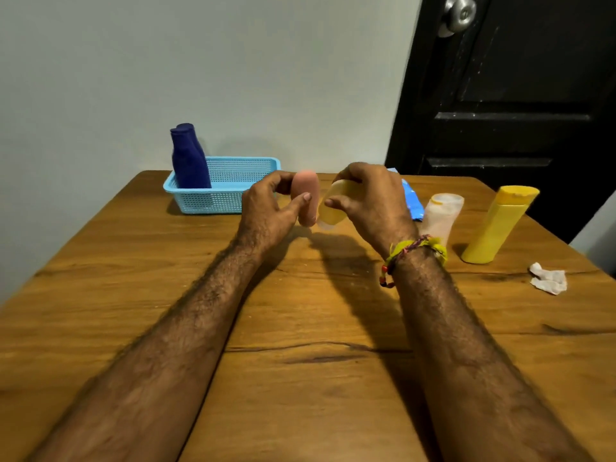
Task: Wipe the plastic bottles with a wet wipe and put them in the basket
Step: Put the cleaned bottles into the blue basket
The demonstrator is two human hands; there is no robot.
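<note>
My left hand (270, 208) grips a small pink bottle (306, 195) upright just above the table. Right beside it, my right hand (370, 201) holds a pale yellow bottle (333, 205), tilted, its base near the pink one. A light blue basket (233, 198) stands behind my left hand with a dark blue bottle (190, 161) upright in its left end. To the right stand a translucent whitish bottle (443, 215) and a tall yellow bottle (500, 225). A crumpled white wipe (550, 278) lies near the table's right edge.
A blue wipe packet (411, 201) lies behind my right hand, partly hidden. The wooden table (300, 311) reaches a pale wall at the back. A black door (516, 95) with a metal knob stands at the right.
</note>
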